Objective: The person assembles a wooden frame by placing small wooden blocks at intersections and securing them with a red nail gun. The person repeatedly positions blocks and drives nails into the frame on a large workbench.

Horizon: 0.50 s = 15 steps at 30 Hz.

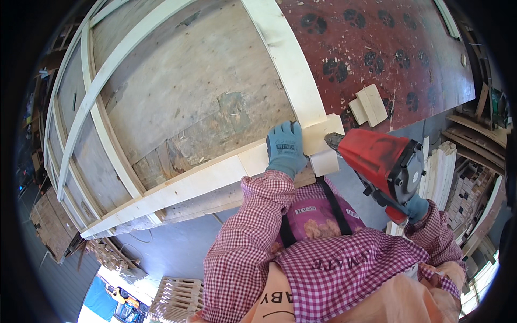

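My left hand (285,149), in a blue-grey work glove, presses down on the corner of a pale wooden frame (210,176) with its fingers pointing away from me. Beside it, a small wooden block (322,132) lies over the corner joint. My right hand (414,208), gloved too, is wrapped round the handle of a red and black nail gun (377,156). The tool's nose reaches left to the block's right edge; whether it touches is hard to tell. Part of the right hand is hidden behind the tool.
Two loose wood blocks (369,105) lie on the red panel (431,91) with dark paw-like marks. Curved and straight slats (97,86) cross the frame at left. Stacked timber (463,188) stands at right. A slatted pallet (177,296) is on the floor at lower left.
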Motion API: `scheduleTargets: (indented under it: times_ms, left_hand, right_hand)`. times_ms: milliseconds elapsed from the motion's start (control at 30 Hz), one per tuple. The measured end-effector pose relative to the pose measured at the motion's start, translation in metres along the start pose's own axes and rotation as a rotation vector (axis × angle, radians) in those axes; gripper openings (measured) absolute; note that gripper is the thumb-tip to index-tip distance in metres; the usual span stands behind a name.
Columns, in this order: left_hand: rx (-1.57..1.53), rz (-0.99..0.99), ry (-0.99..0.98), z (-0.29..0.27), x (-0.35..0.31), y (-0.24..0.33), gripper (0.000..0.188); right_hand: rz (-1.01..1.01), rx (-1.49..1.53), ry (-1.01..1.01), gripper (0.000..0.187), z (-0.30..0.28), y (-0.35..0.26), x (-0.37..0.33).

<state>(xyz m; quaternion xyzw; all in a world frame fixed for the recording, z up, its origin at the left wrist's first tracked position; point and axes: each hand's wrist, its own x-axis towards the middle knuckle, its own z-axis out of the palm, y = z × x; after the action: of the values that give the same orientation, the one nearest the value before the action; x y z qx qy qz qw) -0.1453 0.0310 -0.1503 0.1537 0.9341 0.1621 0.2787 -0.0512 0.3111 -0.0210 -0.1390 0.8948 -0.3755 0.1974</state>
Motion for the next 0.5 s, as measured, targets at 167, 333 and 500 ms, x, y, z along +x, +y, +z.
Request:
scheduleTargets:
  times_ms: [167, 333, 500]
  left_hand:
    - [0.030, 0.032, 0.007, 0.001, 0.003, 0.002, 0.068]
    - [0.048, 0.009, 0.019, 0.003, 0.002, 0.000, 0.070]
    - [0.057, 0.023, -0.019, 0.000, 0.003, 0.002, 0.070]
  right_hand:
    - [0.661, 0.863, -0.141, 0.038, -0.006, -0.016, -0.012]
    - [0.659, 0.625, -0.139, 0.033, 0.012, -0.010, -0.008]
    - [0.736, 0.682, -0.189, 0.022, -0.005, -0.035, 0.001]
